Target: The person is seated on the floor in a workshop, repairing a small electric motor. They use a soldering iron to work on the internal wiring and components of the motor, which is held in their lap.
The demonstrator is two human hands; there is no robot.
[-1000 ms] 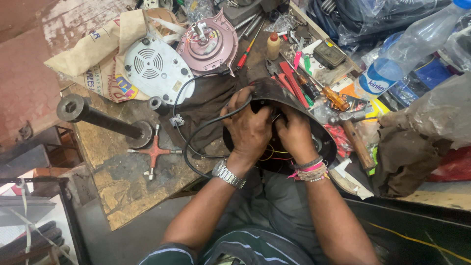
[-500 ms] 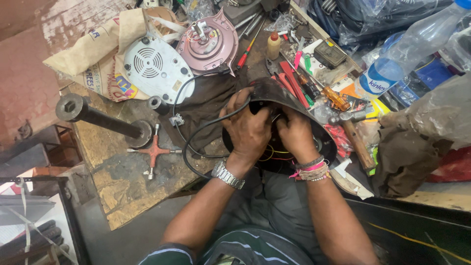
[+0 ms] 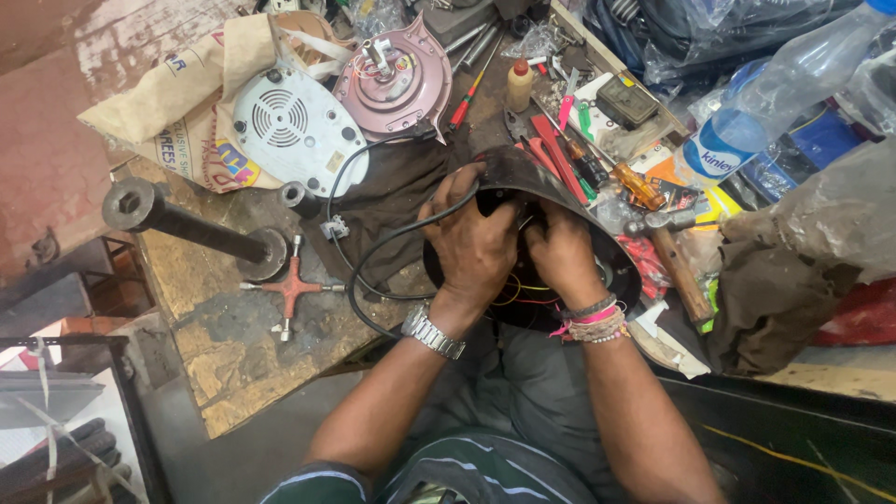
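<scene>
2 hands sit in the same place as a second ago, both pressed into the dark round housing (image 3: 551,201) at the counter's (image 3: 233,364) near edge; almost nothing has shifted, so the work looks like slow fiddling inside rather than a move. the left hand (image 3: 476,247) curls over the housing's rim with the black cable (image 3: 373,257) running under its fingers; the right hand (image 3: 565,252) is tucked inside, grip hidden. red and yellow wires (image 3: 523,294) show below. left of the housing lie the white cover (image 3: 294,126) and pink motor (image 3: 397,79); right of it, a hammer (image 3: 672,257).
</scene>
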